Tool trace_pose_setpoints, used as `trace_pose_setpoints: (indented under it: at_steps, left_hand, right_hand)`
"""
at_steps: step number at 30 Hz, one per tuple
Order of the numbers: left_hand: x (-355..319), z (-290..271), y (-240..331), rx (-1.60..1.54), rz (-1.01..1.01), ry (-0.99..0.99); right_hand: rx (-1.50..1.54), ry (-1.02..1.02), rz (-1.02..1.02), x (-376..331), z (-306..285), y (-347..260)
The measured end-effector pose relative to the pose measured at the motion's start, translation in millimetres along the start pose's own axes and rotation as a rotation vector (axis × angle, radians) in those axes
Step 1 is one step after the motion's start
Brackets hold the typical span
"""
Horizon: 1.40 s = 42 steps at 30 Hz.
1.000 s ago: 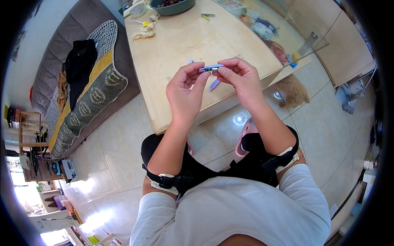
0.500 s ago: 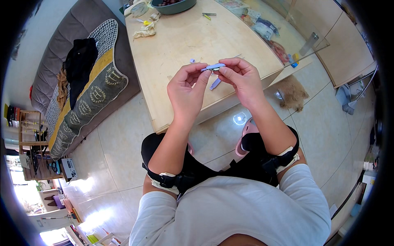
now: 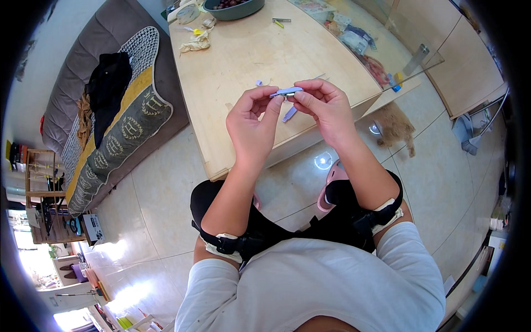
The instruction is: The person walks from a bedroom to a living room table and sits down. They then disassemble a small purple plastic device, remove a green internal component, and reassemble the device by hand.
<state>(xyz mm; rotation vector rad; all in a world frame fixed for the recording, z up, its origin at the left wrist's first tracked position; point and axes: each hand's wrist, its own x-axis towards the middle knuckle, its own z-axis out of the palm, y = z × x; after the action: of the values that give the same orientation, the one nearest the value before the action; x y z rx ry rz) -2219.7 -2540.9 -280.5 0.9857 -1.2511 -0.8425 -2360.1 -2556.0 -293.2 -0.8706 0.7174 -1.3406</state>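
At your far left, a grey cushioned sofa (image 3: 83, 50) bears a rumpled black cloth garment (image 3: 108, 80). On the pale wooden table (image 3: 232, 50), a crumpled cream-coloured sheet (image 3: 194, 43) lies left of a round grey-green bowl (image 3: 239, 14) of dark round fruits (image 3: 225, 3). Your left hand (image 3: 250, 124) pinches, thumb against fingers, the left end of a small flat lavender object (image 3: 287, 90), held up over the table between your hands. Beyond it lies a tiny lavender piece (image 3: 259, 82); nearer you, a narrow lavender strip (image 3: 289, 114). Your right hand (image 3: 333, 116) pinches the object's other end.
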Motion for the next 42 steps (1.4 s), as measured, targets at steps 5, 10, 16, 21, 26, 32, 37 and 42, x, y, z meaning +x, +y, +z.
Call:
trace_pose_setpoints:
  at_steps: [5, 10, 16, 21, 26, 32, 37, 42]
  left_hand:
    - [-0.6, 3.3, 6.5, -0.071, -0.060, -0.004]
    - [2.0, 3.2, 3.0, -0.260, -0.230, 0.003]
    - [4.3, 4.0, 2.0, -0.548, -0.404, 0.002]
    - [4.7, 4.3, 1.3, -0.569, -0.412, 0.016]
    - [4.7, 4.1, 1.1, -0.564, -0.429, 0.017]
    - [4.2, 4.9, 1.3, -0.568, -0.434, 0.019]
    - [2.7, 7.0, -0.4, -0.458, -0.378, 0.020]
    - [1.7, 7.9, -1.6, -0.430, -0.333, 0.009]
  right_hand:
    - [0.023, 0.010, 0.016, -0.1, -1.1, 0.4]
    - [0.008, 0.042, -0.013, 0.6, -0.3, 2.7]
    - [-0.124, 0.033, -0.140, -0.5, 0.5, 2.7]
    - [-0.104, 0.052, -0.158, -0.6, 3.3, 1.2]
    - [-0.116, 0.065, -0.154, -0.8, 2.8, 1.8]
    - [-0.086, 0.088, -0.122, -0.9, 3.3, 1.9]
    - [-0.018, 0.110, -0.048, -0.6, 4.0, 2.4]
    - [0.209, 0.081, 0.070, 2.1, -0.9, 4.9]
